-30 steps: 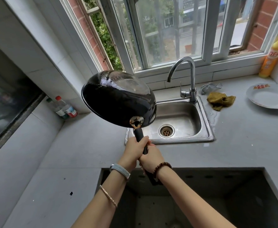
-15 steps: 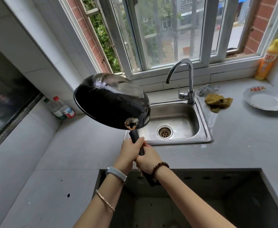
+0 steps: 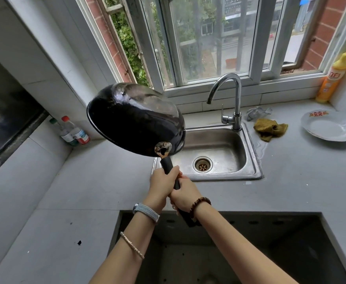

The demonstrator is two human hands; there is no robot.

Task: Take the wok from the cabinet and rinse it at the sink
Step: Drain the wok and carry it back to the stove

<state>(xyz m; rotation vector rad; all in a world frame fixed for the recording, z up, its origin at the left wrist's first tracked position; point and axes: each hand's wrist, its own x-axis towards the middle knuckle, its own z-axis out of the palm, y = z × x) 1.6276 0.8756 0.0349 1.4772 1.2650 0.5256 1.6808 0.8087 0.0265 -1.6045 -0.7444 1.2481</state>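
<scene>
The black wok (image 3: pixel 135 121) hangs in the air, tilted with its dark underside toward me, over the counter just left of the steel sink (image 3: pixel 250 158). Its black handle runs down toward me. My left hand (image 3: pixel 162 182) grips the handle higher up, close to the riveted bracket. My right hand (image 3: pixel 183 196) grips it lower, right behind the left. The wok covers the sink's left rim. The curved chrome tap (image 3: pixel 230 99) stands behind the basin, with no water running.
A yellow-green rag (image 3: pixel 270 129) and a crumpled clear wrapper lie right of the tap. A white plate (image 3: pixel 331 126) and an orange dish-soap bottle (image 3: pixel 332 78) stand at the far right. Two small bottles (image 3: pixel 73 131) stand in the left corner. A dark hob cut-out (image 3: pixel 229 249) opens below my arms.
The wok and both hands sit slightly further left and lower relative to the sink than a second ago; the grip is unchanged.
</scene>
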